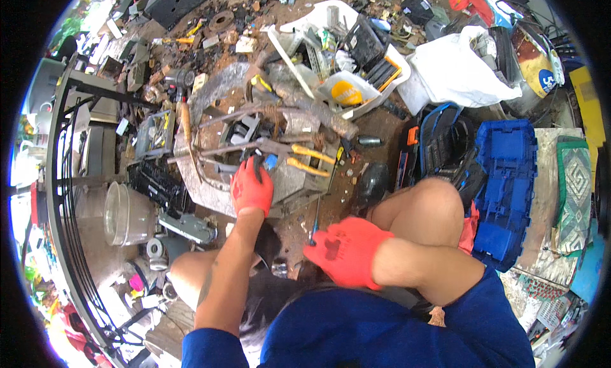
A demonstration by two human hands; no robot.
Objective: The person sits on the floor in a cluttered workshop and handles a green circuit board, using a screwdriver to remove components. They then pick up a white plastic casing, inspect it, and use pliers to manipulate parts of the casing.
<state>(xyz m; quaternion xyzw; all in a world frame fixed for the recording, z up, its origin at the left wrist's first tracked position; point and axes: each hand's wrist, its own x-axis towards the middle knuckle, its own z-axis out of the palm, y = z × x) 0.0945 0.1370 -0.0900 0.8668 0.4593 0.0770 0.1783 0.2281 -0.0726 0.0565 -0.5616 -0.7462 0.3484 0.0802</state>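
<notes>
My left hand [252, 188], in a red glove, reaches over a worn grey, many-sided work block [210, 193]. Its fingers are closed about a small dark part, mostly hidden beneath them; a bit of blue shows beside it. Pincers with yellow handles [312, 160] lie on the block just right of that hand. My right hand [347, 250], also red-gloved, is closed in front of my right knee. From its fingers a slim screwdriver [316, 216] with a blue section points away from me. A wooden-handled hammer [185, 123] rests at the block's left side.
A white bin of scrap [305, 82] and a white sack [455, 66] stand at the back. Blue plastic cases [506, 190] stand at the right. A clear tub [124, 215] and black metal rack [60, 177] are left. Loose scrap litters the ground.
</notes>
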